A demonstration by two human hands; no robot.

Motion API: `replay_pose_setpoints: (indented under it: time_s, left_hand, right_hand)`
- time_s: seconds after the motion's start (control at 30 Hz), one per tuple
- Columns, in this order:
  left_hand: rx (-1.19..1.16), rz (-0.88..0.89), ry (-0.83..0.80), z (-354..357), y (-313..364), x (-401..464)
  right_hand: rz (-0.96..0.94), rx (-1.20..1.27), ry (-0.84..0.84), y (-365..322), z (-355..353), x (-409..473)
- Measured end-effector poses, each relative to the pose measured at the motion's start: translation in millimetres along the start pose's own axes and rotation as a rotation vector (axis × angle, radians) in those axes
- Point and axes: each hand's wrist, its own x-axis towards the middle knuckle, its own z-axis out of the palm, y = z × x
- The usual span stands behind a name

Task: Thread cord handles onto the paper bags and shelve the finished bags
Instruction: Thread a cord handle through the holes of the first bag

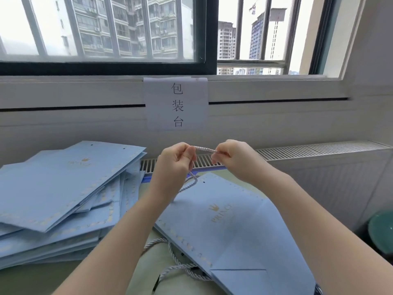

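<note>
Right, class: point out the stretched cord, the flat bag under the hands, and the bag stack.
cord (205, 149), head view, taut middle.
flat bag (229, 226), head view, front face.
bag stack (63, 184), head view, top bag.

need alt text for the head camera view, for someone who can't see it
Two bare hands, the left hand and right hand, pinch a short stretch of white twisted cord taut between them above a flat light-blue paper bag. A stack of matching bags lies to the left, below a paper sign under a barred window.
</note>
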Motion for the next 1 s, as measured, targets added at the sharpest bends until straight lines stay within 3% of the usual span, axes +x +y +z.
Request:
replay_pose_setpoints:
  time_s: [0.13, 0.23, 0.37, 0.47, 0.63, 0.73, 0.87, 1.0]
  left_hand:
    - [-0.142, -0.137, -0.127, -1, 5, -1]
    - [0.067, -0.304, -0.218, 6, -15, -4]
    - [0.367, -0.338, -0.219, 13, -39, -11]
    - [0.450, -0.339, -0.227, 17, -42, -15]
    - [0.538, -0.418, -0.259, 14, -44, -16]
    - [0.502, -0.474, -0.201, 10, -40, -14]
    - [0.428, -0.532, -0.133, 3, -32, -7]
    - [0.374, -0.561, -0.176, -3, -22, -3]
  right_hand:
    - [0.059, 0.031, 0.065, 7, 17, -2]
    - [0.070, 0.205, 0.119, 12, 26, -3]
    - [0.133, 0.525, 0.091, 12, 28, -2]
    - [0.140, 0.587, 0.056, 9, 28, -3]
    - [0.244, 0.690, -0.186, -2, 41, -7]
    - [0.293, 0.831, -0.138, -9, 44, -7]
    - [0.100, 0.509, 0.095, -7, 56, -12]
    - [0.029, 0.452, 0.110, -8, 63, -13]
